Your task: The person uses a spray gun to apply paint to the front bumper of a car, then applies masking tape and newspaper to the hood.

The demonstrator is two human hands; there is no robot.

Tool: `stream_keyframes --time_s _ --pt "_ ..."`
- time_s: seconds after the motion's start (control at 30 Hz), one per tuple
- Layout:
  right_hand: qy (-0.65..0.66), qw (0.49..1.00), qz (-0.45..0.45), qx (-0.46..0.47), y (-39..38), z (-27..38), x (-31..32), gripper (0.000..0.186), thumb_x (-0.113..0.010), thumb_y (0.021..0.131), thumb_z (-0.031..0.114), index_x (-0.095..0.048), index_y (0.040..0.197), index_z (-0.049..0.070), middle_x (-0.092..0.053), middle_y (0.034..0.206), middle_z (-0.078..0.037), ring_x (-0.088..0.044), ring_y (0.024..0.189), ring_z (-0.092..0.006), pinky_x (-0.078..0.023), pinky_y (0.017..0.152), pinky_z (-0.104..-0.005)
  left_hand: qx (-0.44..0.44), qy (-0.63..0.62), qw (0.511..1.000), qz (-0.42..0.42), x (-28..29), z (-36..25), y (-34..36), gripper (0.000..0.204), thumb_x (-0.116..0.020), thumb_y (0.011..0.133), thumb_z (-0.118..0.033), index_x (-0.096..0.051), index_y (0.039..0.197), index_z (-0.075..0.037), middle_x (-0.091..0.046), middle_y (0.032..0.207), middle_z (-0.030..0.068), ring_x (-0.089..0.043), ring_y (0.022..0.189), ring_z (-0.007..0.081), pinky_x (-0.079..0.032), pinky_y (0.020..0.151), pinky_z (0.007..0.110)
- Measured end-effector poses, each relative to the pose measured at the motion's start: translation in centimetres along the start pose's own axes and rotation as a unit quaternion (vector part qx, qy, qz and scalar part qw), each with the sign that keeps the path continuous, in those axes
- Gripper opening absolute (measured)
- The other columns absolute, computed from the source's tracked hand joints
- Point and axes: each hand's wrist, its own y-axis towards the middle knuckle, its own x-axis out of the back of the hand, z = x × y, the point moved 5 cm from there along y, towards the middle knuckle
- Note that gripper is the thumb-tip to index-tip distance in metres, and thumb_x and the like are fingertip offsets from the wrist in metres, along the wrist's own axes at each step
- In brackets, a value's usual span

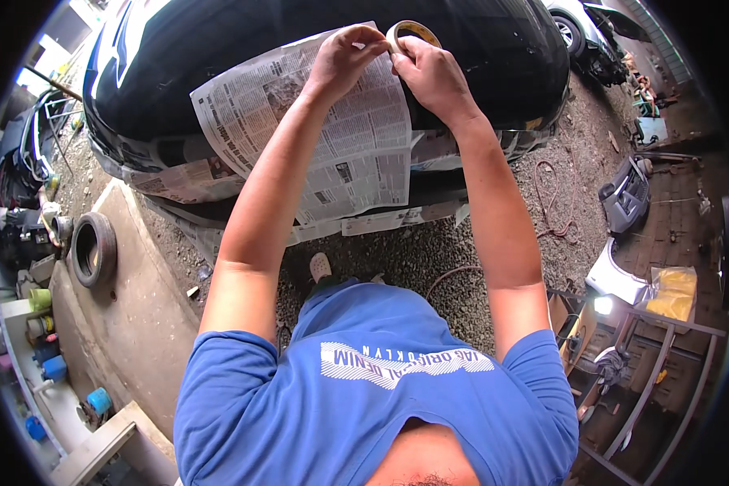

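Observation:
My right hand (435, 79) grips a roll of masking tape (394, 34) by its lower edge, and the ring stands up above the fingers. Right beside the roll, my left hand (344, 63) is closed in a pinch at the tape's end; the bit between the fingertips is mostly hidden. Beneath both hands a newspaper sheet (348, 154) lies over the black car's (259, 28) rounded end and hangs down its front. More newspaper (190, 180) covers the lower part of the car on either side of that sheet.
Gravel ground (364, 263) lies between me and the car. To the left a tire (94, 249) rests on a flat board (138, 304), near a shelf of small containers (54, 368). A reddish hose (552, 194), a metal frame (664, 364) and loose car parts (624, 194) are on the right.

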Motion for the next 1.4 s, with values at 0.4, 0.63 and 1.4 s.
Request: stream_keyframes --time_s 0.4,0.63,1.4 --pt "-0.065 0.998 -0.009 -0.007 0.5 1.5 0.5 0.02 -0.056 0.095 0.017 -0.066 0.1 0.0 -0.071 0.092 -0.024 -0.069 0.091 -0.0421 -0.054 0.085 -0.05 -0.006 0.001 0.999 -0.036 0.2 -1.2 0.1 0.02 -0.072 0.093 -0.019 -0.07 0.107 -0.005 -0.071 0.098 0.0038 -0.065 0.095 0.0119 -0.051 0.087 0.027" --pt "-0.151 0.982 -0.042 0.103 0.8 2.2 1.2 0.015 -0.058 0.09 0.015 -0.067 0.09 0.003 -0.07 0.077 -0.02 -0.07 0.08 -0.036 -0.051 0.092 -0.0459 0.029 0.005 0.999 -0.013 0.1 -1.2 0.1 0.018 -0.07 0.093 -0.018 -0.07 0.105 -0.004 -0.072 0.095 0.0048 -0.066 0.089 0.0119 -0.052 0.083 0.027" --pt "0.182 0.973 0.002 -0.144 -1.9 0.6 -0.9 0.021 -0.069 0.094 0.016 -0.067 0.102 -0.003 -0.066 0.074 -0.002 -0.06 0.068 -0.0088 -0.051 0.068 -0.0262 -0.057 -0.096 0.994 -0.014 -0.4 -0.1 0.2 0.004 -0.072 0.091 -0.009 -0.072 0.095 -0.007 -0.068 0.103 0.0039 -0.064 0.096 0.0136 -0.051 0.08 0.028"
